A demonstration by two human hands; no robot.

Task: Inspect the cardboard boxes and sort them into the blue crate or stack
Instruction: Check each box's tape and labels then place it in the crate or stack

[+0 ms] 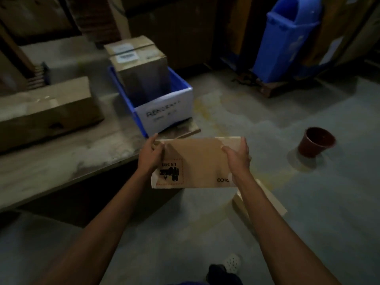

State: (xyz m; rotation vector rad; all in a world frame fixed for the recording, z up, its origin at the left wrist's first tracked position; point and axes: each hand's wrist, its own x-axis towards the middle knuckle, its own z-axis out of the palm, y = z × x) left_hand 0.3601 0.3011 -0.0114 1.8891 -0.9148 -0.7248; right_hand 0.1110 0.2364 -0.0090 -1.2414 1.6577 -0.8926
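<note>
I hold a flat brown cardboard box (197,163) in the air in front of me, off the table's right end. It carries a black printed label at its lower left and upside-down lettering at its lower right. My left hand (151,154) grips its left edge and my right hand (238,156) grips its right edge. Beyond it, the blue crate (181,85) with a handwritten white sign stands at the table's right end. A taped cardboard box (139,64) stands upright inside the crate.
A long cardboard box (47,112) lies on the grey table (67,157) at left. A blue bin (287,38) stands at back right, a dark red pot (315,141) on the floor at right. Another cardboard piece (267,202) lies below my right forearm.
</note>
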